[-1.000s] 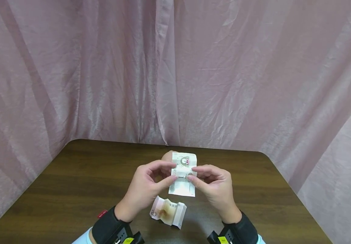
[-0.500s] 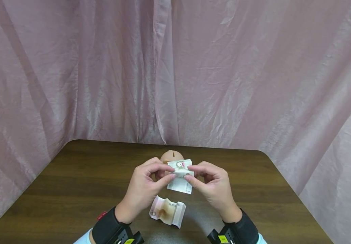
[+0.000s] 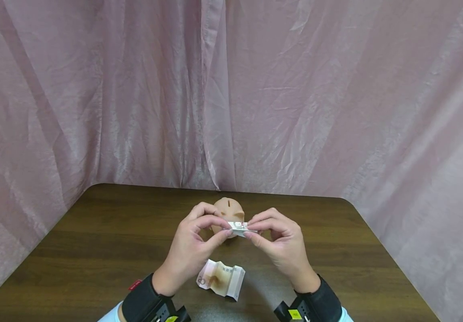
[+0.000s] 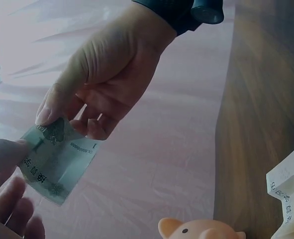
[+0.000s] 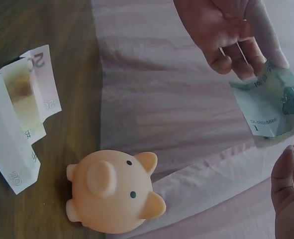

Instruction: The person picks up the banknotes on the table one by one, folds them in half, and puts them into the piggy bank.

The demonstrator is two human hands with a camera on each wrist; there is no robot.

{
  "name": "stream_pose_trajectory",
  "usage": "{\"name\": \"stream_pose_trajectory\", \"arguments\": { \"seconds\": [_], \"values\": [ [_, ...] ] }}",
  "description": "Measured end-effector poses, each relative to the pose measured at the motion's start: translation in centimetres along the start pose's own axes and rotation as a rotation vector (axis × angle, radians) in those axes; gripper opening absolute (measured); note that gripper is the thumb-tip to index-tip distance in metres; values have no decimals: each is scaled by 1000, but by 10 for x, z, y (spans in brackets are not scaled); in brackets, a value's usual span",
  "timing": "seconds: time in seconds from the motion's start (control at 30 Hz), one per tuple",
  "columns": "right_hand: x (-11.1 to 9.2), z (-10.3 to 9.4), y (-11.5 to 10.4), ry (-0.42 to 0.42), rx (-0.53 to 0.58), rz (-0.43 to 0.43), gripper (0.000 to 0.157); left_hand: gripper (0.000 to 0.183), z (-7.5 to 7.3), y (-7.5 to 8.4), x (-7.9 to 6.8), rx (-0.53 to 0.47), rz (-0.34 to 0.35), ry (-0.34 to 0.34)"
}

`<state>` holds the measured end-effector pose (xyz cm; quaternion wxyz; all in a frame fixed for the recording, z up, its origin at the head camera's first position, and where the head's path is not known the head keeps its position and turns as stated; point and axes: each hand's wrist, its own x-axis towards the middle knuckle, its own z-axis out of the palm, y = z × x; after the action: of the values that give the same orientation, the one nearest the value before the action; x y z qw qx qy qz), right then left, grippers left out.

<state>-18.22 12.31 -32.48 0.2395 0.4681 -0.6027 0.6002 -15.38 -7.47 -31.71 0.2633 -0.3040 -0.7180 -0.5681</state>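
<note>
The left hand (image 3: 186, 243) and right hand (image 3: 289, 246) pinch the green note (image 3: 238, 226) between thumbs and fingers, above the table (image 3: 134, 237), near the pig (image 3: 229, 207). A brown note (image 3: 221, 279) lies creased below.

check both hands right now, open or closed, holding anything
Left hand: closed, pinching one side of the greenish banknote.
Right hand: closed, pinching the same banknote's other side.
</note>
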Motion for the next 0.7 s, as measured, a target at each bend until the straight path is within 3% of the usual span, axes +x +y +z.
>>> {"name": "stream_pose_trajectory", "arguments": {
  "seconds": [0.13,0.33,0.57,0.7],
  "values": [
    [1,0,-2,-6,-27,11,27,15,1,2,0,-16,-11,-21],
    [0,0,-5,-13,-20,87,22,12,2,2,-1,-19,-91,-19],
    [-5,0,-9,-16,-20,275,14,10,4,2,-3,-175,-179,-48],
    [-13,0,-1,-4,47,344,15,9,6,4,-3,-246,-218,-65]
  ]
}}
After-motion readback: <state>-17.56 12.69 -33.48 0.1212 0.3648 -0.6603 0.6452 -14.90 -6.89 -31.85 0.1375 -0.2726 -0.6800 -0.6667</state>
